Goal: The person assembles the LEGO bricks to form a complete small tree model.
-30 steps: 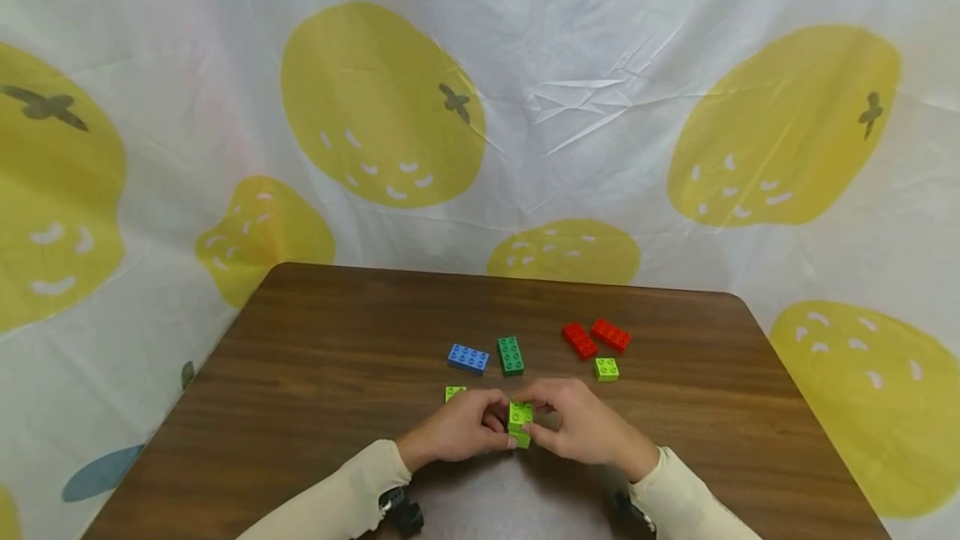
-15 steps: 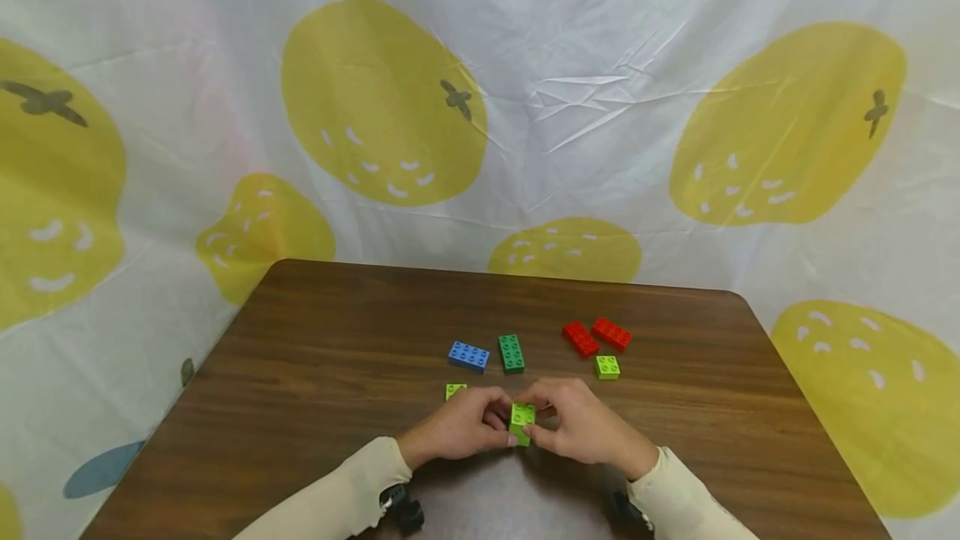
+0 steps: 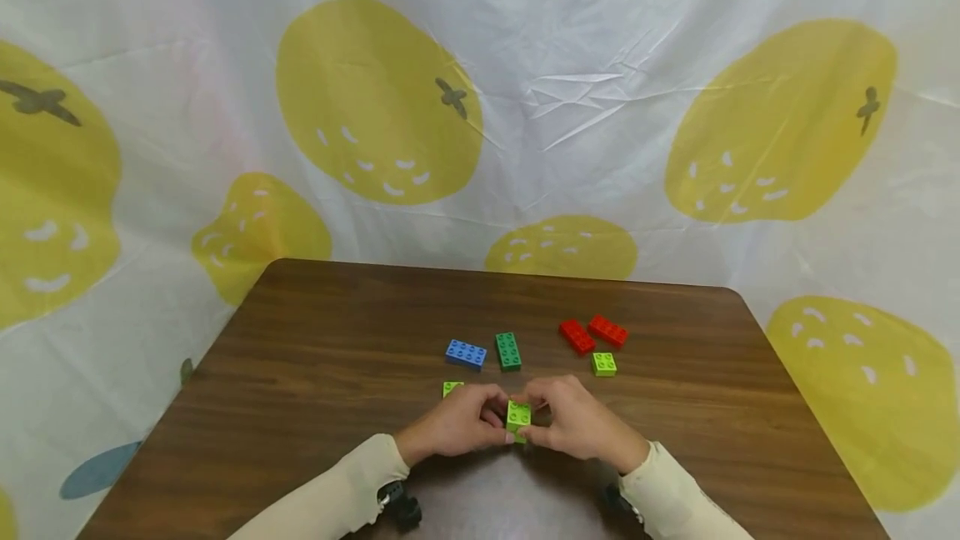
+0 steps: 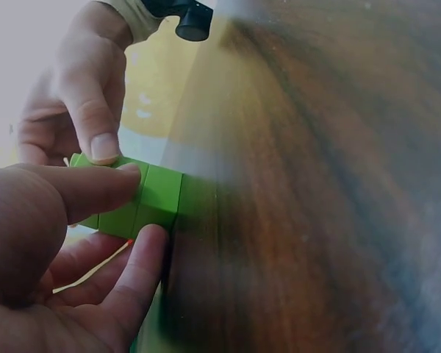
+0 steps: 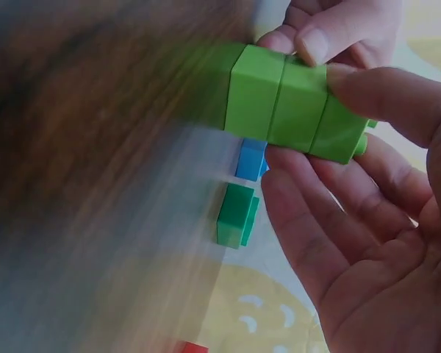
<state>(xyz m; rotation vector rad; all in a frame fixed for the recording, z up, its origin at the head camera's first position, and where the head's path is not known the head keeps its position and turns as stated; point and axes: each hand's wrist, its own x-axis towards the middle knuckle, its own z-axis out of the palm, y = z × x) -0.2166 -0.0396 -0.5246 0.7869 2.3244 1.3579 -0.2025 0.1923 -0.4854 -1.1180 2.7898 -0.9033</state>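
Note:
Between the two hands a stack of three lime-green building bricks (image 5: 298,103) stands upright on the table, its pieces seated flush in the right wrist view. My left hand (image 3: 463,422) pinches it from the left, thumb at the front and fingers behind, low on the stack in the left wrist view (image 4: 158,191). From the right, my right hand (image 3: 581,419) grips the upper part between thumb and fingers, and studs show on top. Just behind the left hand lies a single lime-green brick (image 3: 452,387), partly hidden by it.
Farther back on the brown table (image 3: 337,332) lie a blue brick (image 3: 466,353), a dark green brick (image 3: 507,351), and two red bricks (image 3: 577,337). Near the red ones sits another lime-green brick (image 3: 603,363). A fruit-print curtain (image 3: 570,148) hangs behind the table.
The top brick, slightly out of line with the one below a second ago, now lines up with it. Both hands keep their grip; the head view has shifted slightly.

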